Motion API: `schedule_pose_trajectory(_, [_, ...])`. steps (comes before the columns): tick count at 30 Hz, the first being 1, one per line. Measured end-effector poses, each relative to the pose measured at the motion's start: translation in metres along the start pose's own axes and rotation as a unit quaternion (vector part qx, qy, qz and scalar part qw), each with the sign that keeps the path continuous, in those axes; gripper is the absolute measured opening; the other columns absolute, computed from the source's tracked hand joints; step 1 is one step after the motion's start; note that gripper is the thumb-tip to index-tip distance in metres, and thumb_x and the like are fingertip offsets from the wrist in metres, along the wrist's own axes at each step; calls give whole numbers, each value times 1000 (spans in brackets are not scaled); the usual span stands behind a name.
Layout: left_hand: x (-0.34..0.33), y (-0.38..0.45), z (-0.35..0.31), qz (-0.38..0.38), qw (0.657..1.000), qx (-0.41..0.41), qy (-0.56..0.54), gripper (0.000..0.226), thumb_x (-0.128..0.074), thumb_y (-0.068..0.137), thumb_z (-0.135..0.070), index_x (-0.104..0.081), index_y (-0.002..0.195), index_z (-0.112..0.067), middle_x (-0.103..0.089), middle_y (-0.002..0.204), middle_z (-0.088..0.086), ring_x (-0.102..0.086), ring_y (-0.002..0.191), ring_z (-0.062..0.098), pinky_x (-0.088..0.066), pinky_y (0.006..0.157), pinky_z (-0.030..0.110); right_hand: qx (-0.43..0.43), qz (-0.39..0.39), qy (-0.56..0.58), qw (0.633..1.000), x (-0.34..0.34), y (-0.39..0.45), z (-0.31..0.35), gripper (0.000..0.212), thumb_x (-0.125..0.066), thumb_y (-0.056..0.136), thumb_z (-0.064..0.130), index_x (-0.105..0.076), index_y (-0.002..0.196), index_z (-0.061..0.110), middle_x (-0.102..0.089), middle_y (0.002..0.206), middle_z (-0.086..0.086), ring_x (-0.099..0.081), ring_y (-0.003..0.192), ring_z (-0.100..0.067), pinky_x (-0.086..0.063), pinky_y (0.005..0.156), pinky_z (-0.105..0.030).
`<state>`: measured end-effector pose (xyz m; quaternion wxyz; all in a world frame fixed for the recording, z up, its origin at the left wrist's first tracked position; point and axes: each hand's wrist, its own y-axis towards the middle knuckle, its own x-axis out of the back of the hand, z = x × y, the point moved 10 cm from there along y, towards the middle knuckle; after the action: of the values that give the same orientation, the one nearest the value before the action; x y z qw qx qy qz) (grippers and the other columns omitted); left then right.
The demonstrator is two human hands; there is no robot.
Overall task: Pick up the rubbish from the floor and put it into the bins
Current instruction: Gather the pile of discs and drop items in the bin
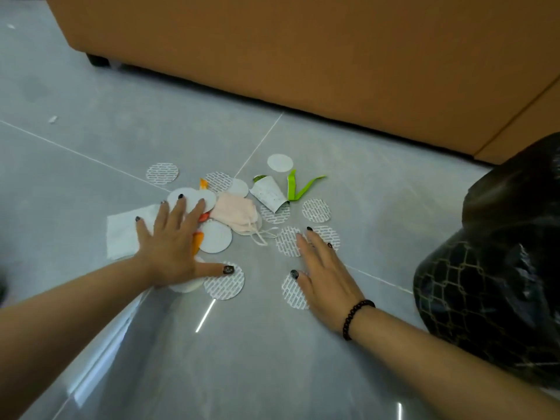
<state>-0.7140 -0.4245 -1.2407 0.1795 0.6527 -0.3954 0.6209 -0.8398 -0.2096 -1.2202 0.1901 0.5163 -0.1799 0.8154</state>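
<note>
Rubbish lies scattered on the grey tiled floor: several white round discs, some printed, a pink face mask, a crushed white paper cup, a green strip, orange scraps and a white tissue. My left hand lies flat with fingers spread on the tissue and discs at the left of the pile. Flat on the printed discs at the right rests my right hand, fingers apart, a dark bead bracelet on its wrist. A black bin bag stands at the right.
A brown sofa runs along the back, its dark foot at the upper left. Small white scraps lie on the floor far left. Bare glossy tiles stretch in front of the pile.
</note>
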Motion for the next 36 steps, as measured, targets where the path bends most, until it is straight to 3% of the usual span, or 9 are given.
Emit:
schedule_pose_trajectory(4, [-6,-13,-40,0,997,-59,-55,145,-29,28,-104,15,148,-36,21,159,-2,16,147,26,6,115,59,9,-125,26,992,37,17,19,54,-45,96,14,-26,147,14,-15,156,-5,-16,144,-21,-16,118,-37])
schedule_pose_trajectory(7, [12,-20,-49,-90,980,-61,-166,127,-46,44,-94,-5,150,-37,8,161,-3,2,148,23,-3,118,51,-29,-156,44,986,62,66,13,50,-45,95,13,-33,143,14,-17,154,-7,-20,141,-24,-24,115,-38])
schedule_pose_trajectory(11, [30,1,-9,-163,964,17,-209,91,-37,72,-70,-19,151,-29,1,162,1,2,149,21,0,117,48,-61,-79,-26,995,51,143,11,53,-42,97,33,-28,145,16,-8,158,-7,-8,145,-25,-20,116,-39])
schedule_pose_trajectory(14, [33,32,22,-139,982,27,-128,79,-36,87,-67,-16,152,-27,1,162,3,5,149,20,3,117,51,-68,14,-73,995,24,182,9,63,-40,95,46,-18,149,20,-4,159,-6,-1,146,-26,-10,118,-42])
schedule_pose_trajectory(17, [35,59,41,-98,993,30,-59,76,-32,88,-68,-16,151,-27,-2,162,2,3,149,19,3,117,54,-72,59,-102,990,7,198,8,65,-37,91,56,-22,146,25,-10,158,-5,-6,145,-26,-12,116,-48])
schedule_pose_trajectory(22, [27,62,22,-52,997,8,-59,80,-34,87,-70,-13,152,-28,-1,162,0,4,149,16,4,117,54,-38,80,-73,993,-5,159,19,69,-39,92,56,-16,150,26,-1,160,-1,2,147,-22,-3,119,-42])
schedule_pose_trajectory(28, [2,4,-32,-19,993,-59,-103,90,-26,77,-70,-9,153,-24,-2,162,-3,3,148,14,5,118,48,-6,64,-25,998,-9,67,32,57,-42,98,27,-17,150,23,-5,159,-4,0,147,-21,-2,120,-34])
schedule_pose_trajectory(32, [-14,-45,-51,-42,987,-44,-151,87,-23,76,-61,-12,153,-21,-4,162,0,2,149,15,4,119,43,-8,51,49,997,-16,13,43,60,-46,96,15,-21,148,26,-14,158,-2,-9,146,-19,-9,119,-34])
schedule_pose_trajectory(36, [-22,-86,-74,-21,984,-40,-174,97,-12,70,-70,-13,152,-19,4,161,10,1,148,25,-1,119,40,-35,19,49,998,-13,-30,45,59,-49,92,11,-30,145,28,-22,154,2,-24,141,-20,-16,117,-42])
